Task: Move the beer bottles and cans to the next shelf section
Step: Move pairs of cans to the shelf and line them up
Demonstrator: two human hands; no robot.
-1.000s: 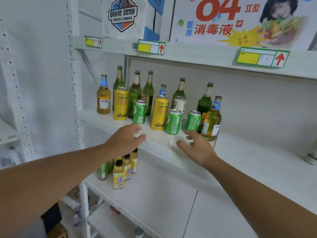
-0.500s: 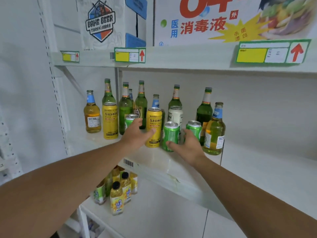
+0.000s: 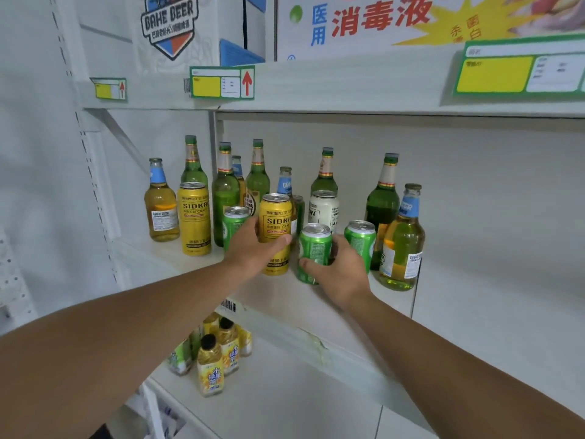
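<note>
Beer bottles and cans stand grouped on the left section of the white middle shelf (image 3: 316, 299). My left hand (image 3: 253, 248) wraps around a tall yellow SIDKR can (image 3: 275, 217), thumb across its front. My right hand (image 3: 338, 270) grips a small green can (image 3: 313, 245) from its right side. Another green can (image 3: 232, 223) stands just left of my left hand, a third green can (image 3: 361, 239) just right of my right hand. A second yellow can (image 3: 193, 217), a white can (image 3: 323, 210), green bottles (image 3: 225, 188) and amber bottles (image 3: 160, 204) stand around them.
The shelf section to the right (image 3: 493, 264) is bare white board. Above hangs an upper shelf (image 3: 348, 83) with price tags and cartons. On the lower shelf, small yellow drink bottles (image 3: 210, 365) stand at the left. A white upright post (image 3: 91, 172) borders the left side.
Both hands reached forward from the shelf's front edge to the cans. The left closed on the yellow can, the right on the green can. The camera moved closer.
</note>
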